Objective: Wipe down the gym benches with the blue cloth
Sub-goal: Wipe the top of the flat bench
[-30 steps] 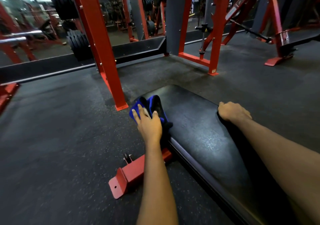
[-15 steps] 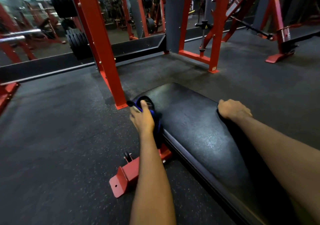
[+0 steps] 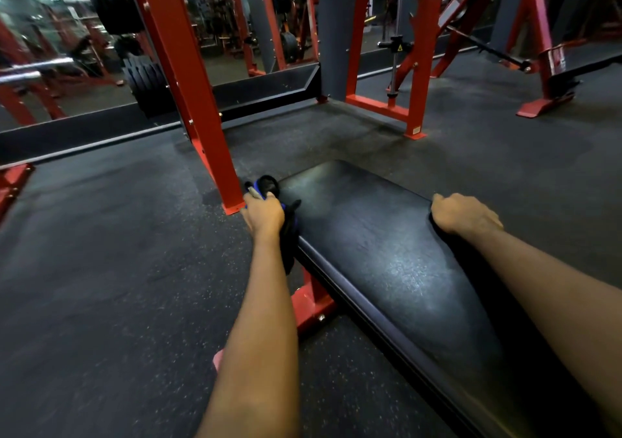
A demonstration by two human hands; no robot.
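A black padded gym bench [image 3: 377, 245] runs from the lower right toward the middle of the head view. My left hand [image 3: 264, 215] grips the blue cloth [image 3: 266, 186] against the bench's left side edge, near its far corner. Most of the cloth is hidden under the hand; a dark fold hangs down beside the pad. My right hand [image 3: 464, 215] rests on the bench's right edge with fingers curled over it.
A red rack upright [image 3: 188, 84] stands on the rubber floor just left of the cloth. The bench's red foot [image 3: 311, 303] sticks out under my left forearm. More red frames [image 3: 417, 50], stacked weight plates [image 3: 148, 84] and a mirror wall fill the back.
My left hand slid the cloth off the bench top, forward and down along the left side edge. The blue cloth shows less now. My right hand stayed on the right edge.
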